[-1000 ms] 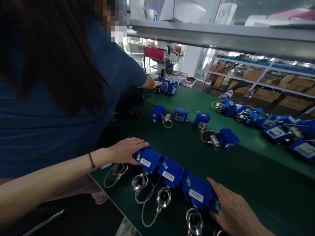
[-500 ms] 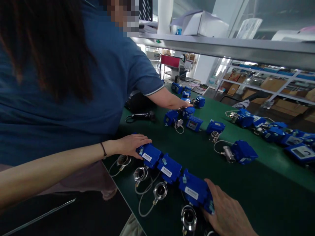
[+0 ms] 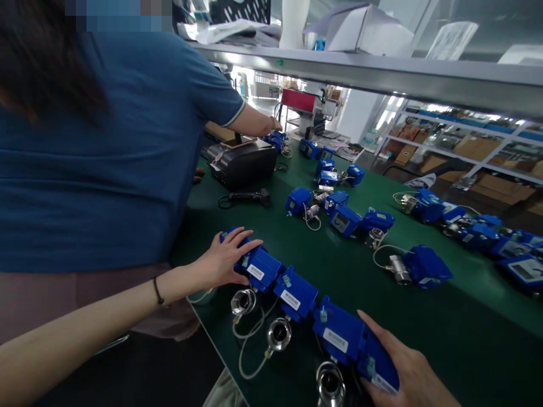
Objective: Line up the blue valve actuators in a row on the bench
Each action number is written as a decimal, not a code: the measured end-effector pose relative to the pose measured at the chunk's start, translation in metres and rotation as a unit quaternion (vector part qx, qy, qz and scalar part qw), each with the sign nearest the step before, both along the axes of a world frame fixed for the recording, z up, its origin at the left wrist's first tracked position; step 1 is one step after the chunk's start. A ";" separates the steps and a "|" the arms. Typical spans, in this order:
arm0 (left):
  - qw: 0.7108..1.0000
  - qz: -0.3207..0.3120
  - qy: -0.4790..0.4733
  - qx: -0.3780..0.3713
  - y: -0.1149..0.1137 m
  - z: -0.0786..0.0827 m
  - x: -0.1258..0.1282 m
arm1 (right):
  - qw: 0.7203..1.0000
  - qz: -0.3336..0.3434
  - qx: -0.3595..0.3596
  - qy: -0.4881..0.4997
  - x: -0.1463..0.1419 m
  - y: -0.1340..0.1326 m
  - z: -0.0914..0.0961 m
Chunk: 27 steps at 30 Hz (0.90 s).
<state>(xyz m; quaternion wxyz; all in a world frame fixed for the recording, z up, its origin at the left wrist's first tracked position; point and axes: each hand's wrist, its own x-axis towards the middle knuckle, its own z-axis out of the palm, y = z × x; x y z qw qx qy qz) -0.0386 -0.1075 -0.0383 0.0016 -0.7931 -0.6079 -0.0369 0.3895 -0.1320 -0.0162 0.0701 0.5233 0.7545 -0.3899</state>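
Row of blue boxes [image 3: 299, 287] lies on green counter [image 3: 339, 265], metal valves [image 3: 271, 338] toward near edge. Left hand [image 3: 224, 261]: fingers spread open over row's left end. Right hand [image 3: 413, 367]: fingers gripping its right-end box [image 3: 376, 353].

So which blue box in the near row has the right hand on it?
The rightmost box, ending the row: the right hand holds its outer side. The row's other boxes lie farther left, the left hand at the opposite end.
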 end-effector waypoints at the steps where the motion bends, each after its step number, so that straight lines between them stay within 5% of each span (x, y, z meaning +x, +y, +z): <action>1: 1.000 -0.001 0.000 0.008 0.002 -0.003 0.000 | 1.000 0.003 -0.001 0.003 -0.002 0.001 0.001; 20: 0.998 0.026 0.013 0.057 0.020 -0.011 -0.054 | 0.994 0.040 0.093 -0.049 -0.071 0.015 0.004; 27: 0.998 0.037 0.003 0.058 0.019 -0.014 -0.054 | 0.980 0.067 0.158 -0.106 -0.099 0.017 0.010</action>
